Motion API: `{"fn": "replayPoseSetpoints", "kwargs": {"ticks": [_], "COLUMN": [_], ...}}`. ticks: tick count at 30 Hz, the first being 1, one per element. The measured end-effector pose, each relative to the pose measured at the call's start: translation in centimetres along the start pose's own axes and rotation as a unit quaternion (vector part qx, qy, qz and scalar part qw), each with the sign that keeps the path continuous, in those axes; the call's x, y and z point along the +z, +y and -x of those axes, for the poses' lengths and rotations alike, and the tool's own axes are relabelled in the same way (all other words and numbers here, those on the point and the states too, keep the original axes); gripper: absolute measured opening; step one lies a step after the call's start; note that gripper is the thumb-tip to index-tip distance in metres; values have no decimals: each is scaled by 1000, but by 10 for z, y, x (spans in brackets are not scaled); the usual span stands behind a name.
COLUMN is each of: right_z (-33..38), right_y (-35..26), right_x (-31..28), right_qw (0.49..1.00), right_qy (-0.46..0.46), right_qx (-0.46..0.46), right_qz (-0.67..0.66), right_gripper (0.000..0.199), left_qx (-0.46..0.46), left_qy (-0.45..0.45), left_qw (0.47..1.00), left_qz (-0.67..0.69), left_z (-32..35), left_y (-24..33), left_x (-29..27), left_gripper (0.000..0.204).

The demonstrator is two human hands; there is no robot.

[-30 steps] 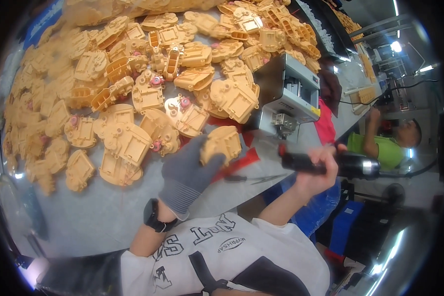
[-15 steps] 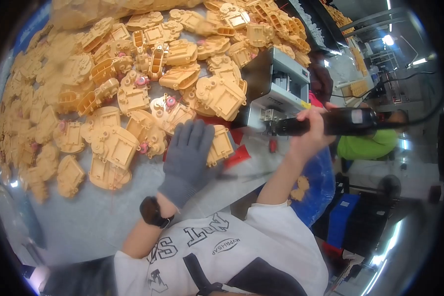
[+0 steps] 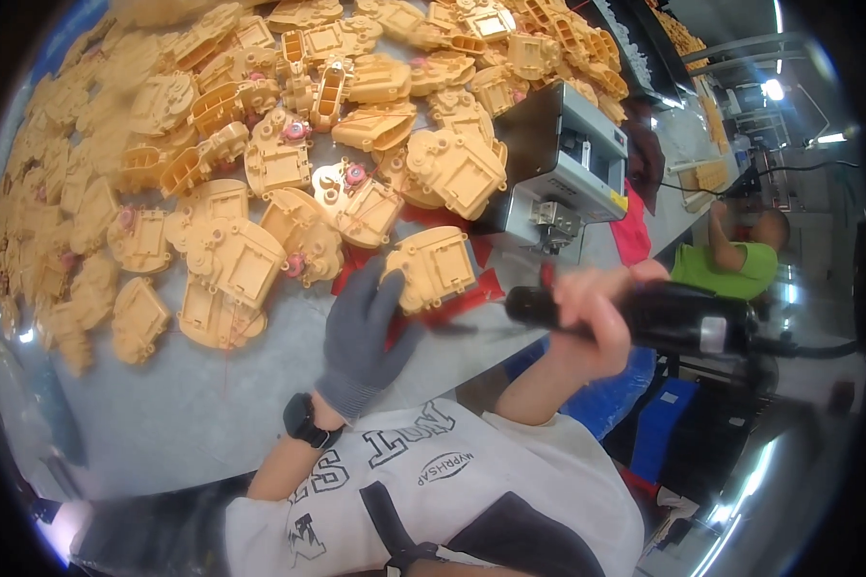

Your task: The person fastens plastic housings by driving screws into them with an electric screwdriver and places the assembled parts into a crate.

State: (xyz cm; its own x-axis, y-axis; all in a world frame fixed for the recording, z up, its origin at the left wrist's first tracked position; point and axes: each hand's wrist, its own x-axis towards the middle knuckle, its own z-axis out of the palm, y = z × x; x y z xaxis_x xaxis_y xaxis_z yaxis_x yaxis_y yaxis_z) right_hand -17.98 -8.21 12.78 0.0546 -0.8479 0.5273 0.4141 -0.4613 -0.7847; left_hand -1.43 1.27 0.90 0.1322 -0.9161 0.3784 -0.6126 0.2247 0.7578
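My left hand (image 3: 364,337) wears a grey glove and lies on the table, its fingers against a tan plastic housing (image 3: 435,268) that rests on a red mat (image 3: 471,288). A black watch sits on that wrist. My right hand (image 3: 597,317) is bare and shut around a black electric screwdriver (image 3: 664,317) held sideways, its thin bit pointing left toward the housing. The bit tip is just short of the housing's lower edge.
Several tan plastic housings (image 3: 260,144) cover the grey table (image 3: 183,404), some with pink gears. A grey box-shaped machine (image 3: 573,163) stands right of the held part. Another person in a green shirt (image 3: 731,264) works at the far right.
My right hand has come down from beside the grey machine with the screwdriver, which now points at the housing. My left hand has shifted to the housing's left edge.
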Motion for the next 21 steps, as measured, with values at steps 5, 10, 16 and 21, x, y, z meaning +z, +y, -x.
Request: {"fn": "replayPoseSetpoints", "kwargs": {"ticks": [5, 10, 16, 21], "right_z": [4, 3, 3, 0], "right_y": [14, 9, 2, 0], "right_x": [14, 14, 16, 16], "right_qw": [1000, 994, 970, 964], "right_qy": [-20, -22, -36, -93], "right_qx": [13, 96, 166, 160], "right_qz": [15, -38, -172, -189], "right_gripper": [44, 44, 43, 43], "left_qx": [2, -15, 67, 91], "left_qy": [0, 32, -7, -2], "left_qw": [1000, 999, 998, 996], "left_qz": [13, 24, 4, -7], "left_z": [-1, 2, -16, -15], "left_y": [-4, 5, 19, 16], "left_x": [0, -6, -18, -18], "left_gripper": [70, 63, 48, 46]}}
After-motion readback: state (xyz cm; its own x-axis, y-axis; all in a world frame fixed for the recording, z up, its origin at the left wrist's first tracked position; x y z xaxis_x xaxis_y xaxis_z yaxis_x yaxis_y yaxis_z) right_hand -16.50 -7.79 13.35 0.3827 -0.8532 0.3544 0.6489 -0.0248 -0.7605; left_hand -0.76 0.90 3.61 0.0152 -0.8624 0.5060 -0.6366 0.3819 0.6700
